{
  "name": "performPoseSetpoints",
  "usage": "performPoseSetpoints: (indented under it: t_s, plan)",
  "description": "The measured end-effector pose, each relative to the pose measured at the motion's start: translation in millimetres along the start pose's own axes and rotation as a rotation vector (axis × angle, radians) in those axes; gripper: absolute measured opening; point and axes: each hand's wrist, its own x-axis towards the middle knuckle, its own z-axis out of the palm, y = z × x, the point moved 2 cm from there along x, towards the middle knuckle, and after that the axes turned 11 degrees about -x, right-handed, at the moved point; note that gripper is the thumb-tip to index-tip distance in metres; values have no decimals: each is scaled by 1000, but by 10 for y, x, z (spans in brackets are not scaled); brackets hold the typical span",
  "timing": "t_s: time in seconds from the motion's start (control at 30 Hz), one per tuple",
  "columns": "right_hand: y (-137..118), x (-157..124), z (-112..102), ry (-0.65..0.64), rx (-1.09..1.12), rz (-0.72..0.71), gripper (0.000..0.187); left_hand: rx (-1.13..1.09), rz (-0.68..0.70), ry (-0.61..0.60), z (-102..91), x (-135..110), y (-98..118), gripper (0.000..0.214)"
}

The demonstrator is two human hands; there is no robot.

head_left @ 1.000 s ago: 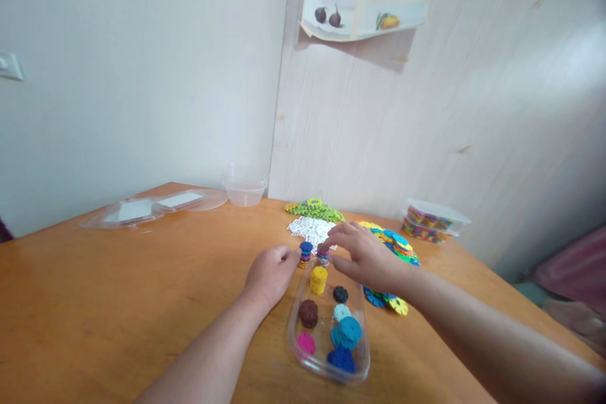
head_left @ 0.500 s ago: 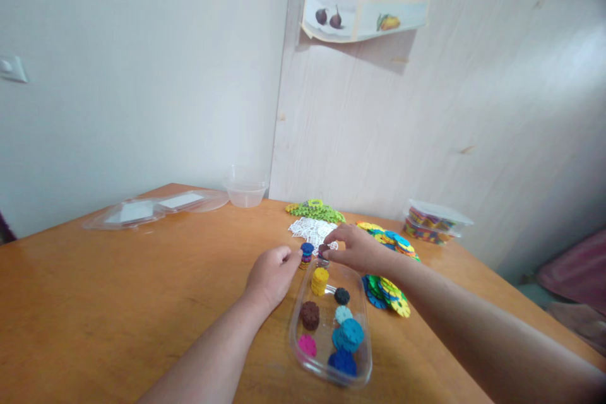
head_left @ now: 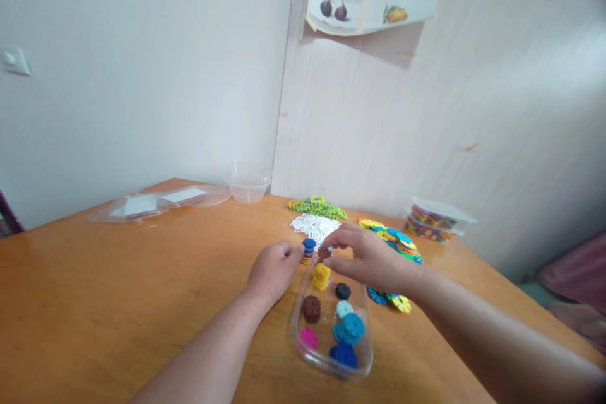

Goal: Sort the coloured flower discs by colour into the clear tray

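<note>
My left hand (head_left: 275,271) is curled at the far left corner of a clear plastic tray (head_left: 299,363). Its thumb and finger close on a short stack of flower-shaped discs (head_left: 308,251), blue on top with purple and yellow below. My right hand (head_left: 367,257) hovers over the tray's far end, thumb and fingers apart around a brown disc stack (head_left: 324,252) that is partly hidden. Inside the tray stand yellow discs (head_left: 321,277), brown discs (head_left: 311,308), a pink disc (head_left: 308,338), black discs (head_left: 343,291), pale blue discs (head_left: 344,310), turquoise discs (head_left: 351,328) and dark blue discs (head_left: 344,355).
Beyond my hands lie white lattice pieces (head_left: 312,226) and a green pile (head_left: 317,207). Larger coloured discs (head_left: 398,241) are heaped at the right, near lidded boxes (head_left: 438,218). A clear bowl (head_left: 249,186) and flat lids (head_left: 142,205) are at the back left.
My right thumb and fingers have spread wider apart at the brown stack. My left hand stays at the blue-topped stack. The whole view has shifted slightly.
</note>
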Motion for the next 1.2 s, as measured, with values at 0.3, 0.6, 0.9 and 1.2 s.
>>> performPoseSetpoints:
  t_s: [0.3,0.6,0.9,1.2]
  plan:
    - [-379,-199,82,-211,-43,-123,17,6,3,-2,-9,0,10,49]
    - [-345,-192,96,-212,-84,-102,20,-4,10,10,-10,1,3,49]
    - [31,-165,-91,-44,-75,97,16,-8,3,4,-10,-1,13,50]
    - [401,53,89,-76,-107,200,17,2,-1,-3,-7,16,-23,50]
